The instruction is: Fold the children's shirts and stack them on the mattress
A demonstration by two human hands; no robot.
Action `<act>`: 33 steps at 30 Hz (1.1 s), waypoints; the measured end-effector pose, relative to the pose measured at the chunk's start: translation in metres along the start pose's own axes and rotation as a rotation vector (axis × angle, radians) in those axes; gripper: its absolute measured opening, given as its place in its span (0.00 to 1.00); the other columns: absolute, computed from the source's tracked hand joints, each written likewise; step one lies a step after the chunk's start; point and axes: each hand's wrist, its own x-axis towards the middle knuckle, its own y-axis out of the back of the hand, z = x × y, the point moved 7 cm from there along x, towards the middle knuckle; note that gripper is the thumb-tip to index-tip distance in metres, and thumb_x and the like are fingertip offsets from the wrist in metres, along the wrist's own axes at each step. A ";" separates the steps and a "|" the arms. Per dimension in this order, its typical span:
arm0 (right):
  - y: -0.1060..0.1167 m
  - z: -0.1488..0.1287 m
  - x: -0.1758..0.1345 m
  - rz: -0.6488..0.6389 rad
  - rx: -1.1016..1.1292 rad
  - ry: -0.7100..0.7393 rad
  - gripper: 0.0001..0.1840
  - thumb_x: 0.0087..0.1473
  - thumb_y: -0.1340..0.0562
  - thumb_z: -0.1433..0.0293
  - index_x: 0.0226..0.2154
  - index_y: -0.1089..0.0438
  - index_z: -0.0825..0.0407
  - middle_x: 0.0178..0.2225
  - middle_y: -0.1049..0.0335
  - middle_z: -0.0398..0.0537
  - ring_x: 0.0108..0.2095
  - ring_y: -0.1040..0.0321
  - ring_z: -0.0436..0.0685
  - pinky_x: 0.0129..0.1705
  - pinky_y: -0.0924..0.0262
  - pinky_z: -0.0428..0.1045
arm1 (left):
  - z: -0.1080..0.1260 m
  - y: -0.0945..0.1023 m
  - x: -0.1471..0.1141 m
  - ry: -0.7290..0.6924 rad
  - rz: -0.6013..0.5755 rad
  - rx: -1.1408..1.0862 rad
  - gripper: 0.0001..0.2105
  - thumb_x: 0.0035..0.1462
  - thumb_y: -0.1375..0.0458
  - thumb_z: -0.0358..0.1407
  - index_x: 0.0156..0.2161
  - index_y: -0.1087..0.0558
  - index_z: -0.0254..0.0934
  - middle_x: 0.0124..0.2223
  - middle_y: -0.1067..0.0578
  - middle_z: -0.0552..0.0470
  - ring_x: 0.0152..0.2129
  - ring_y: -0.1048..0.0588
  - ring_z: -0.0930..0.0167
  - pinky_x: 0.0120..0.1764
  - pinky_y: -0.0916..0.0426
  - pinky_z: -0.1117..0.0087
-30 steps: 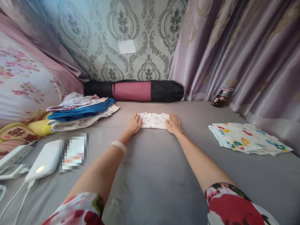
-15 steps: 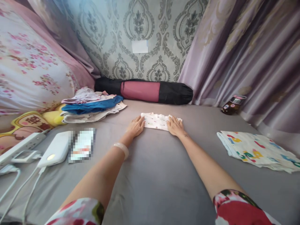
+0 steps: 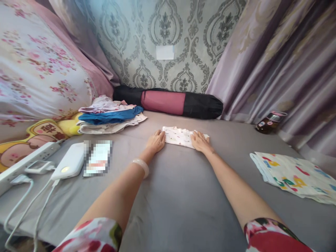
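The left hand is laid unclenched against one end of a folded white cloth — the other end is covered by the flattened right hand. The cloth is set on a grey sheet, before a pink-and-black roll.

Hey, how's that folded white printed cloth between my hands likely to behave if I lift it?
The folded cloth would probably sag, since its far edge looks wavy and soft. It's likely light, being small and lying low on the grey sheet. It may also come unfolded, as no fastening shows.
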 end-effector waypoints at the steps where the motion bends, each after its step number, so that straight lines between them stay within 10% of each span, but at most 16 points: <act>1: 0.003 -0.006 0.000 0.015 -0.001 0.008 0.32 0.66 0.64 0.58 0.66 0.52 0.53 0.69 0.60 0.56 0.68 0.64 0.63 0.64 0.67 0.69 | 0.001 0.000 0.000 -0.009 0.011 0.009 0.17 0.68 0.59 0.38 0.55 0.33 0.40 0.56 0.31 0.44 0.53 0.31 0.64 0.54 0.37 0.64; 8: 0.000 -0.053 -0.001 0.051 0.028 0.127 0.31 0.66 0.62 0.59 0.66 0.51 0.53 0.69 0.59 0.54 0.68 0.63 0.62 0.65 0.67 0.70 | 0.002 0.000 0.000 -0.030 0.020 0.025 0.17 0.68 0.59 0.39 0.54 0.33 0.41 0.55 0.31 0.45 0.52 0.31 0.65 0.55 0.38 0.64; 33: -0.015 -0.089 0.007 0.128 0.003 0.186 0.29 0.65 0.59 0.62 0.65 0.47 0.54 0.67 0.51 0.53 0.67 0.60 0.62 0.65 0.66 0.63 | 0.003 0.005 0.000 -0.019 0.026 0.027 0.14 0.68 0.57 0.38 0.50 0.33 0.39 0.50 0.29 0.46 0.48 0.30 0.66 0.52 0.36 0.65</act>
